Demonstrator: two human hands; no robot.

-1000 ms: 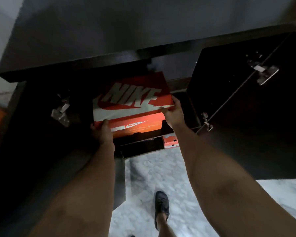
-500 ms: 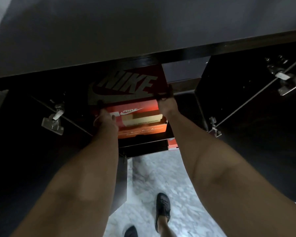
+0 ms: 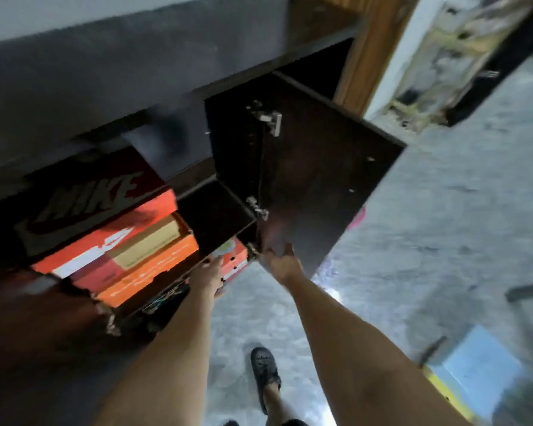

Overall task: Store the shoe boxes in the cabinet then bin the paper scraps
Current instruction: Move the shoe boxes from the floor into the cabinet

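A red Nike shoe box (image 3: pixel 83 204) lies on top of an orange shoe box (image 3: pixel 154 269) inside the dark cabinet (image 3: pixel 216 216), at the left. A third red box (image 3: pixel 233 259) shows on the shelf below. My left hand (image 3: pixel 208 272) hovers in front of the shelf edge, fingers apart, holding nothing. Beside it, my right hand (image 3: pixel 279 259) is at the lower edge of the open right cabinet door (image 3: pixel 320 179), near the hinge. It is blurred, so its grip is unclear. No paper scraps are in view.
The open left door (image 3: pixel 43 333) juts out at the lower left. Grey marble floor (image 3: pixel 443 210) spreads to the right. My foot in a black shoe (image 3: pixel 263 367) stands below the hands. A blue, yellow-edged object (image 3: pixel 480 370) lies at the bottom right, and a wooden door frame (image 3: pixel 366 50) stands behind.
Both hands have let go of the red Nike box, which now rests on the stack inside. The hands moved down and right, and the view swung to the right.
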